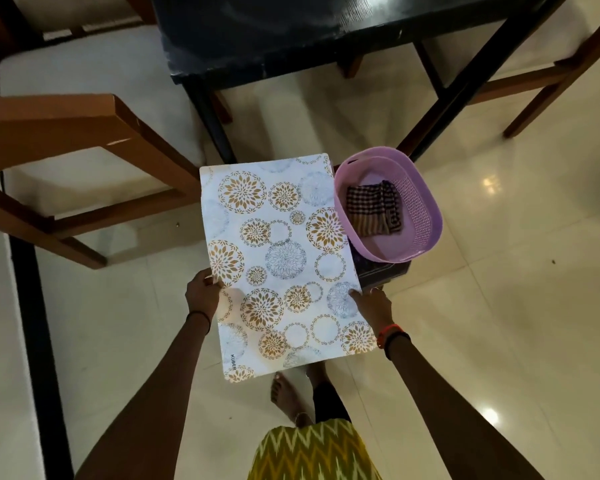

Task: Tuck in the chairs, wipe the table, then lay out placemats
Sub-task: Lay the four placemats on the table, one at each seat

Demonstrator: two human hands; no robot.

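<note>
Placemat (281, 258), white with gold and grey rosettes, is held flat in the air over the floor (499, 306), short of the dark counter (291, 36) where it belongs. The left hand (201, 296) grips its left edge with curled fingers, and the right hand (371, 306) pinches the right edge, thumb on top. Both hold it on its near half, so the far end hangs unsupported. That end could droop or flap on the way up, and its far right corner sits just beside the rim of the lilac basket (426, 202). A careless swing might nudge the basket, which holds a checked cloth (374, 211), off the dark stand (385, 271) beneath it. Whether this is one sheet or a stack I cannot tell; a stack could slide apart if tilted. A wooden chair (66, 133) stands near the mat's left side, between the person and the counter's corner, and could catch the edge. Another chair (551, 74) stands at the right.
</note>
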